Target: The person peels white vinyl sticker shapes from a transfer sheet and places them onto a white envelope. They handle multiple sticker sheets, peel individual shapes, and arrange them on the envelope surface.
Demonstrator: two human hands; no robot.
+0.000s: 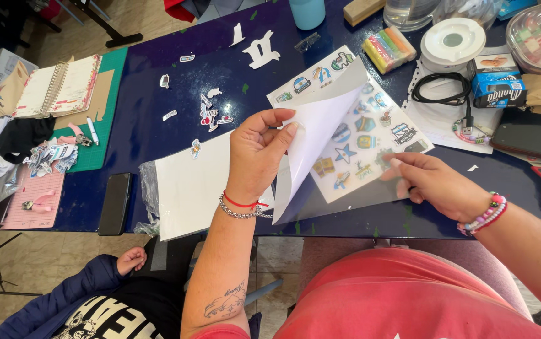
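Observation:
My left hand (256, 156) pinches the corner of a white backing sheet (313, 129) and holds it lifted and curled off a clear laminating film. Under it lies a sticker sheet (353, 129) printed with several light-blue and white emblems. My right hand (432, 183) rests on the lower right of that sheet, fingertips pressing the clear film (339, 204) flat on the dark blue table (157, 135). A red string and a chain bracelet sit on my left wrist, beaded bracelets on my right.
A white sheet in a plastic sleeve (192, 185) lies left of my hands, a black phone (114, 203) beyond it. Cut stickers (210, 113), a spiral notebook (57, 86), coloured chalk sticks (388, 48), a black cable (443, 88) and small boxes (496, 80) surround them. Another person's hand (131, 258) shows below.

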